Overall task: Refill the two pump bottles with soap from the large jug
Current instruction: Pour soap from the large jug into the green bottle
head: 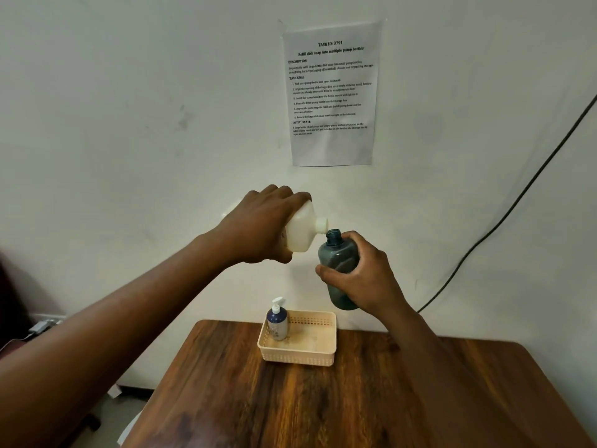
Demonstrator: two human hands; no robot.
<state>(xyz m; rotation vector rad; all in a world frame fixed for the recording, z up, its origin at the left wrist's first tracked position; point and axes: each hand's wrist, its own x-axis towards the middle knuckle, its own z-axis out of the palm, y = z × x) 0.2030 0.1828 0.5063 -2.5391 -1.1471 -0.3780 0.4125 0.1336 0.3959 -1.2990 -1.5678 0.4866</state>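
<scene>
Above the basket [326,321], well clear of the surface [323,409], both hands met in front of the wall [129,108]. The left hand [258,224] reached in from the lower left on a long, nearly straight forearm, back of the hand toward the camera, its fingers wrapped over the top of the white jug [302,232] and its thumb curled beneath. That jug lay tipped on its side, long axis close to level, with its short neck pointing right and slightly down. The rim of the neck sat just at the open mouth of the dark bottle [337,260]; whether the two touched could not be told, and no stream of soap was plain to see.

The right hand [361,276] came up from the lower right, wrist bent, and was clamped round the middle of the dark bottle, thumb across the near face and fingers round the far side. This translucent grey-blue bottle stood almost upright, mouth upward, leaning a little to the left toward the jug, pump head off.

Down inside the basket, in its left corner, a second pump bottle [277,323] stood upright, dark blue with a white pump fitted, spout pointing up and to the right. The basket itself rested on the surface near its far edge, close to the wall. On the wall above the basket hung a printed sheet [331,95], and a black cable [517,202] slanted down well to its right.
</scene>
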